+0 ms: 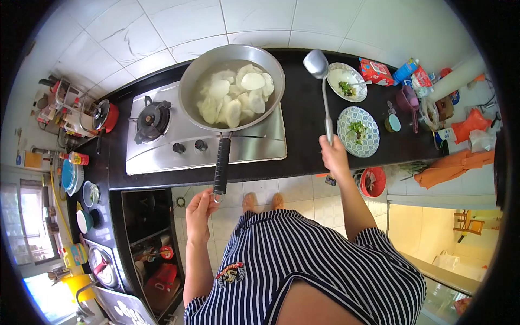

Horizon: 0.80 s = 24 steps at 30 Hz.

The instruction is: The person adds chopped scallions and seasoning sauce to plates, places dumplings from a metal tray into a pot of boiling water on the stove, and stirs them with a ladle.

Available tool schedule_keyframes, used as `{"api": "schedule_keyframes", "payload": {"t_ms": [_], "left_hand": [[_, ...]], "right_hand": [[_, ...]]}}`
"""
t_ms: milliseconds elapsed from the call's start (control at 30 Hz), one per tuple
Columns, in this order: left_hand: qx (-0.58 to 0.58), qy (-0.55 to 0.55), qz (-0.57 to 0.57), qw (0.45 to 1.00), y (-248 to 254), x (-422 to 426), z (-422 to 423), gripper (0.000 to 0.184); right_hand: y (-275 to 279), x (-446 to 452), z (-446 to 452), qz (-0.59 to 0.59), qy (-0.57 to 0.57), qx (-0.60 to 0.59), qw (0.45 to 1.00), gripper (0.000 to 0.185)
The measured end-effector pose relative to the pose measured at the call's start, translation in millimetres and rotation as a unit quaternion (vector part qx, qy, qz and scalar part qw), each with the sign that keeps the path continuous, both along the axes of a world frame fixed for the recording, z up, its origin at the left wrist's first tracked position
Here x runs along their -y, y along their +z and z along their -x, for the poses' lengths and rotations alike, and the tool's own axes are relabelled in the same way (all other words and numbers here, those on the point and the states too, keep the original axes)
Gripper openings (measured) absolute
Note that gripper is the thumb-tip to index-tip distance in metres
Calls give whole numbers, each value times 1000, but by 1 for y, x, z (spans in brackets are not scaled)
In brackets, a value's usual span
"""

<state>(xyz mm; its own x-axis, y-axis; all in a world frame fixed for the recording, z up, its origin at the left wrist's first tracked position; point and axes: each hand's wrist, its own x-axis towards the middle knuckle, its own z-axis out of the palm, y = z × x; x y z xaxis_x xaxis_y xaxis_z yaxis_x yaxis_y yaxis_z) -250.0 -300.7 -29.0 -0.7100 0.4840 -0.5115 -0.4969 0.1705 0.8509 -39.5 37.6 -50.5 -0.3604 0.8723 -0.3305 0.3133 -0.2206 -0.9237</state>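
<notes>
A large metal pan stands on the right side of the steel stove, holding pale dumpling-like pieces in liquid. Its black-wrapped handle points toward me. My left hand has its fingers pinched at the metal ring on the handle's end. In my right hand is the handle of a metal ladle, its bowl raised over the black counter. Right of it are a white bowl with chopped greens and a utensil, and a blue-patterned bowl with greens and dark sauce.
An unused burner is left of the pan, with a red pot beyond it. Packets, a blue bottle and jars crowd the counter's right end. A red bin stands below the counter's edge.
</notes>
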Motion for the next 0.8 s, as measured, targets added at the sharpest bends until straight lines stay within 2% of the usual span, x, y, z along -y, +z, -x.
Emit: {"api": "schedule_keyframes", "payload": {"t_ms": [67, 133, 200, 233, 267, 333, 367, 400, 433, 467, 533, 567, 667, 800], "left_hand": [[40, -9, -42, 998, 8, -9, 3, 35], [81, -24, -83, 993, 18, -22, 5, 42], [197, -63, -158, 966, 31, -36, 5, 55], [207, -67, -153, 964, 32, -42, 5, 58], [208, -71, -153, 964, 30, -45, 5, 58], [243, -73, -200, 946, 24, -51, 5, 55], [249, -63, -197, 946, 30, -55, 3, 51], [249, -66, -197, 946, 27, -54, 4, 51], [248, -76, -217, 941, 23, -53, 5, 50], [247, -86, -237, 936, 20, -52, 6, 48], [252, -68, -212, 942, 26, -53, 6, 46], [242, -82, -216, 943, 23, -52, 6, 46], [224, -91, -206, 948, 28, -53, 6, 46], [211, -99, -190, 954, 28, -53, 6, 46]], "right_hand": [[32, 2, -19, -73, 44, -27, 996, 34], [84, 0, -33, -143, 109, 58, 982, 38], [135, -1, -39, -221, 171, 113, 953, 40], [153, 0, -36, -312, 201, 115, 921, 40], [181, 3, -32, -310, 233, 193, 902, 39], [217, 13, -18, -429, 288, 301, 802, 36], [226, 17, -11, -429, 285, 302, 802, 36], [232, 20, -3, -474, 312, 323, 757, 33], [235, 23, 5, -515, 338, 343, 709, 29], [234, 27, 13, -514, 336, 345, 710, 29], [229, 32, 26, -524, 384, 353, 674, 24], [216, 34, 29, -528, 388, 321, 684, 21], [180, 49, 43, -457, 426, 356, 695, 27], [134, 71, 62, -463, 398, 309, 730, 29]]}}
